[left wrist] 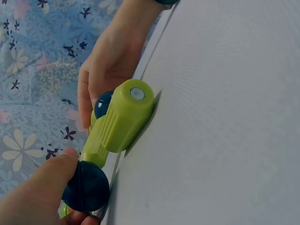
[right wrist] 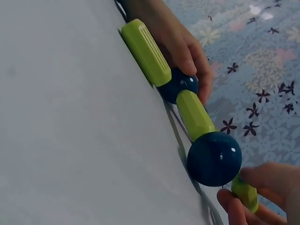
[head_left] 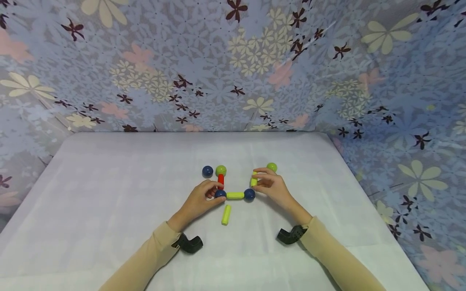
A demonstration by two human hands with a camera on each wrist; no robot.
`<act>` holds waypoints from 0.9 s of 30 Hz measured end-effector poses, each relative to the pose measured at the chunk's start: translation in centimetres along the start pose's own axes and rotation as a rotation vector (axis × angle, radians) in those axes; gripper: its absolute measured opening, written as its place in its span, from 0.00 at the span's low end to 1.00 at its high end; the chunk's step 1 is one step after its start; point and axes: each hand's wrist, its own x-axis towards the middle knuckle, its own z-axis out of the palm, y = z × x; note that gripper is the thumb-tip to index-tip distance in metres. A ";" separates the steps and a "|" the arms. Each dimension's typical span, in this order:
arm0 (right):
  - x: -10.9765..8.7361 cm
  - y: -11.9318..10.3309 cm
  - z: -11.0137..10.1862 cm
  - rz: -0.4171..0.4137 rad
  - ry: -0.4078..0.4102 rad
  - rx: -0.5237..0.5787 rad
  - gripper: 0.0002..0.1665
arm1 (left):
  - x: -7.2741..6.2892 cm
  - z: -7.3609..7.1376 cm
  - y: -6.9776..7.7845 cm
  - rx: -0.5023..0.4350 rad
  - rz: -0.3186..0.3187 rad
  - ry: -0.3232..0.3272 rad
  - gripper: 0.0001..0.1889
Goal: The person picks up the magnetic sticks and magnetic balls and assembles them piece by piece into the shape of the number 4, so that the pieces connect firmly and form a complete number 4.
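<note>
My left hand (head_left: 198, 198) grips a blue ball (left wrist: 89, 187) between thumb and fingers. From that ball a red rod (head_left: 221, 180) runs back to a green ball (head_left: 221, 170), and a yellow-green rod (head_left: 235, 195) runs right to a second blue ball (right wrist: 214, 159). Another yellow-green rod (right wrist: 244, 193) is pinched between thumb and fingers of my right hand (head_left: 274, 186), just behind the second blue ball. Whether that rod touches the ball is hard to make out.
A loose yellow-green rod (head_left: 226, 215) with a silver disc in its end lies in front of the joined pieces. At the back left sits a blue ball (head_left: 207, 171). Behind the right hand is a green ball (head_left: 272, 166). A patterned cloth (head_left: 204, 72) rises behind the white table (head_left: 109, 194).
</note>
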 end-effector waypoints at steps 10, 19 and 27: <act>0.9 0.2 0.1 0.030 -0.029 0.025 0.18 | 0.0 -0.1 0.1 0.005 0.013 -0.002 0.18; 0.9 -1.9 0.4 0.010 -0.042 -0.002 0.16 | 0.1 -0.1 0.3 0.005 0.015 -0.016 0.19; 1.5 0.4 0.7 0.013 -0.056 0.016 0.18 | 0.0 -0.1 0.0 0.030 0.048 -0.005 0.15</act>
